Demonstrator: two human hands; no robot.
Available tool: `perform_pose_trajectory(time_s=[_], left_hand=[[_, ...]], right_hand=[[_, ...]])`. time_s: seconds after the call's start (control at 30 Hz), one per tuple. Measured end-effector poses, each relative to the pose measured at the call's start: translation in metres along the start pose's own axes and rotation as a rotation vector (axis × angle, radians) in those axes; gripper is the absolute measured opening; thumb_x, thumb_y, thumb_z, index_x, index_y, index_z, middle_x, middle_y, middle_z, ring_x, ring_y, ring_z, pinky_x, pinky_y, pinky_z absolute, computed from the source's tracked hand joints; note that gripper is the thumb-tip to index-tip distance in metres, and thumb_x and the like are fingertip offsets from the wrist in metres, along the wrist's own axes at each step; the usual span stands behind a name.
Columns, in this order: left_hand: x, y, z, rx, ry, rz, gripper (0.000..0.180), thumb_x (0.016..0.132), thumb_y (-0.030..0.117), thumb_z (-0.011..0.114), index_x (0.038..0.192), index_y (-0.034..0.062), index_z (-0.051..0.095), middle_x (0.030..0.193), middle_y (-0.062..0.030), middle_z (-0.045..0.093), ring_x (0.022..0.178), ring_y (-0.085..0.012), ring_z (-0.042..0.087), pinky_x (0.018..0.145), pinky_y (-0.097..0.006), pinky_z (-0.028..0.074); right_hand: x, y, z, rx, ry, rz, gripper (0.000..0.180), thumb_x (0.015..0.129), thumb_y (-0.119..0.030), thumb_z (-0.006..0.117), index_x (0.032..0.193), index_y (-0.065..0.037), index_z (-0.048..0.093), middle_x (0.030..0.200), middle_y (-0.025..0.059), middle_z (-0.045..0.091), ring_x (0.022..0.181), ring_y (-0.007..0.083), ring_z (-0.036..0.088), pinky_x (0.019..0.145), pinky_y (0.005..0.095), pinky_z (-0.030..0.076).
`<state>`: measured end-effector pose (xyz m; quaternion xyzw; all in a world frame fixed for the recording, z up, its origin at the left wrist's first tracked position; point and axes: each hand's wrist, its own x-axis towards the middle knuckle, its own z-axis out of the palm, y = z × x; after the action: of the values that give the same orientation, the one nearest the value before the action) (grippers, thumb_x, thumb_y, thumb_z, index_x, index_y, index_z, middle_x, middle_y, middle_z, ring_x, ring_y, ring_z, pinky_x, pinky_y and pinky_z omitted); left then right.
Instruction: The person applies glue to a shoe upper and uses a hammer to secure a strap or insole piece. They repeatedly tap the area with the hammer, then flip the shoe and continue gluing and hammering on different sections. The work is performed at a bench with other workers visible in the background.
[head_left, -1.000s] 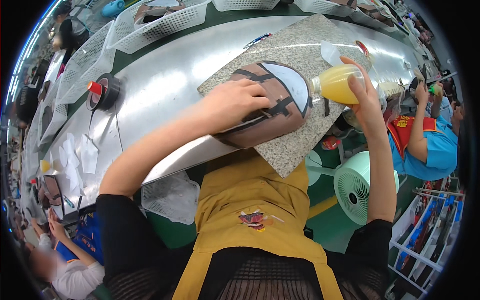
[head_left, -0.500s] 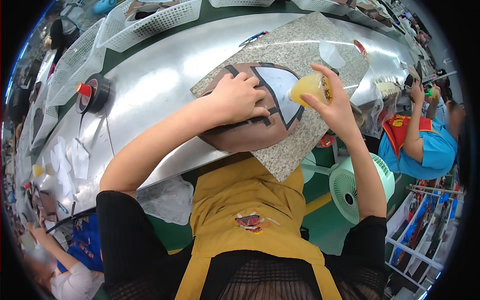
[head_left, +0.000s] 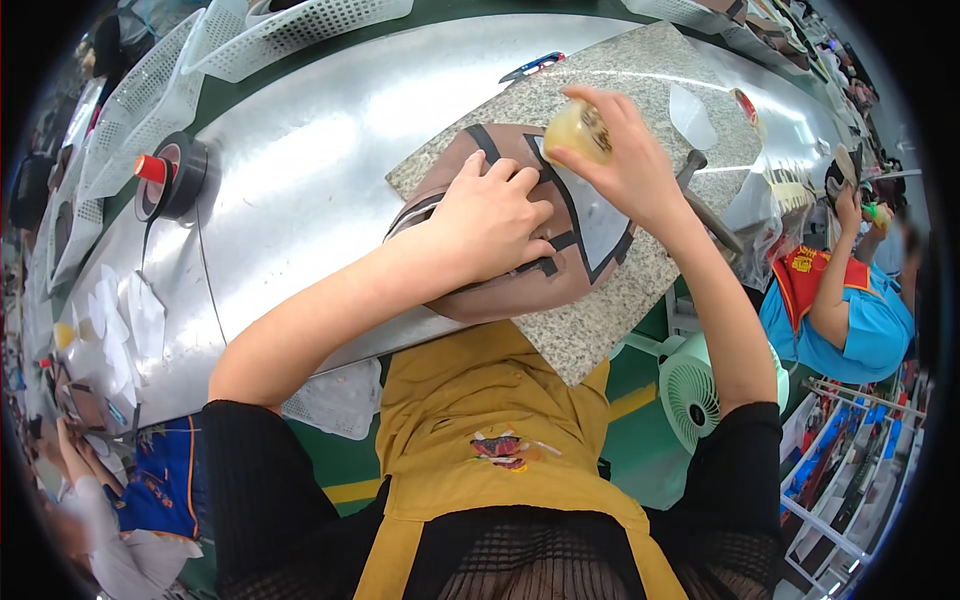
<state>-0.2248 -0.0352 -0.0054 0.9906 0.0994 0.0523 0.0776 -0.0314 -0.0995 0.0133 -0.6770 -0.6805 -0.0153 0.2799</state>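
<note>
A brown piece (head_left: 545,290) with dark strips and a pale panel, like part of a bag, lies over the near left side of a speckled stone slab (head_left: 640,70). My left hand (head_left: 495,215) rests on it, fingers spread and bent, holding it down. Over the far edge of the pale panel (head_left: 600,220), my right hand (head_left: 630,150) grips a squeeze bottle (head_left: 577,135) of yellowish liquid between thumb and fingers. The bottle is tilted; its tip is hidden, so I cannot tell whether it touches the piece.
A hammer-like tool (head_left: 694,162) lies beside my right wrist, near a clear plastic bag (head_left: 750,215). A black tape roll (head_left: 185,180) stands on the metal table (head_left: 290,150) at left. White perforated baskets (head_left: 300,45) line the far side. A green fan (head_left: 692,395) stands below right; co-workers sit at both sides.
My right hand has moved the bottle left and away from me, toward the far edge of the pale panel. My left hand remains on the piece, its fingers slightly shifted. The view has shifted a little.
</note>
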Motion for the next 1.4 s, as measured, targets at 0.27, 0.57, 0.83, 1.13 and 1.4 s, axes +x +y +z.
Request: perform_pose_trajectory(time_s=[0.27, 0.57, 0.83, 1.13, 1.4], left_hand=[[0.001, 0.0, 0.001, -0.015, -0.013, -0.03, 0.038, 0.08, 0.042, 0.067, 0.106, 0.0143, 0.067, 0.121, -0.0098, 0.057, 0.111, -0.0282, 0.053, 0.098, -0.046, 0.039], [0.001, 0.0, 0.003, -0.018, -0.008, -0.034, 0.039, 0.082, 0.044, 0.064, 0.108, 0.0146, 0.067, 0.123, -0.0103, 0.057, 0.113, -0.0288, 0.053, 0.101, -0.047, 0.037], [-0.003, -0.002, 0.003, 0.009, 0.001, -0.043, 0.04, 0.083, 0.044, 0.063, 0.111, 0.0149, 0.067, 0.123, -0.0102, 0.057, 0.115, -0.028, 0.052, 0.1, -0.044, 0.037], [0.001, -0.001, 0.004, -0.03, 0.014, -0.013, 0.04, 0.083, 0.043, 0.063, 0.111, 0.0149, 0.067, 0.123, -0.0103, 0.057, 0.114, -0.0278, 0.053, 0.1, -0.045, 0.037], [-0.004, -0.001, 0.005, -0.009, 0.005, -0.045, 0.04, 0.082, 0.043, 0.063, 0.11, 0.0148, 0.066, 0.124, -0.0104, 0.056, 0.115, -0.0284, 0.052, 0.102, -0.046, 0.035]], right_hand=[[0.031, 0.001, -0.002, -0.128, -0.15, -0.042, 0.052, 0.08, -0.039, 0.069, 0.125, -0.021, 0.051, 0.111, 0.0106, 0.056, 0.096, 0.0314, 0.063, 0.078, 0.0416, 0.052], [-0.027, 0.015, -0.055, -0.212, -0.282, 0.138, 0.053, 0.08, -0.034, 0.07, 0.128, -0.02, 0.051, 0.111, 0.0102, 0.056, 0.098, 0.0299, 0.062, 0.082, 0.0395, 0.051], [-0.035, -0.011, -0.057, 0.008, -0.128, 0.094, 0.056, 0.079, -0.036, 0.071, 0.129, -0.018, 0.051, 0.113, 0.0115, 0.055, 0.098, 0.0318, 0.061, 0.083, 0.0399, 0.05], [-0.01, 0.01, -0.035, -0.036, -0.231, 0.114, 0.054, 0.081, -0.036, 0.069, 0.129, -0.02, 0.051, 0.112, 0.0111, 0.055, 0.099, 0.0308, 0.061, 0.083, 0.039, 0.05], [-0.044, -0.019, -0.055, 0.167, -0.284, 0.129, 0.055, 0.079, -0.032, 0.071, 0.129, -0.018, 0.052, 0.11, 0.0122, 0.055, 0.1, 0.0289, 0.06, 0.086, 0.0368, 0.048]])
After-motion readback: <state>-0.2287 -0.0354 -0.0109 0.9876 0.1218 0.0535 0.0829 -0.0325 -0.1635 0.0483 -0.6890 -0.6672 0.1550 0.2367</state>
